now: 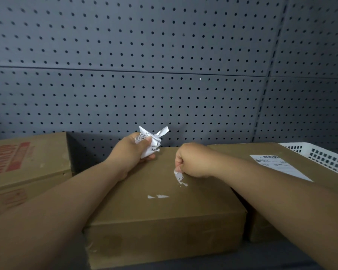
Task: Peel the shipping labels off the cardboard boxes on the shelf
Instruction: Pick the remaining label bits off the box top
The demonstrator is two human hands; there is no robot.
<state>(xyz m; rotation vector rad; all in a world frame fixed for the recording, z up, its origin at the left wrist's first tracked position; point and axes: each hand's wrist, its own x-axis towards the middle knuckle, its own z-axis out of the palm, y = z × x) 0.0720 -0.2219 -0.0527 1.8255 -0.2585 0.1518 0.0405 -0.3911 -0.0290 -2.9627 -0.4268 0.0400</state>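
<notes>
Brown cardboard fills the near view: a plain middle box (164,221) sits near the front edge of a dark grey shelf (281,256), its long front side facing the camera. Two bare forearms reach in from the bottom corners and cross over its top.

Near the centre of the box top lie two small white torn scraps (158,196), stuck flat. Just beyond them, the right hand (193,162) rests on the top, fingers curled tight, pinching a ragged white label remnant (179,175) that is partly lifted from the cardboard.

At the back edge of the same box top, the left hand (131,151) rests with its fingers and thumb wrapped round a crumpled label (151,142), a white wad with printed text and loose ends sticking up.

To the right stands a second box (238,152), close beside the middle one, with a whole shipping label (277,165) flat on its top, a barcode along its far edge. A white plastic basket (324,156) sits at that box's far right corner.

At the left end of the shelf is a box with red print (27,158), set apart by a gap.

Behind everything rises a grey pegboard wall (164,75).
</notes>
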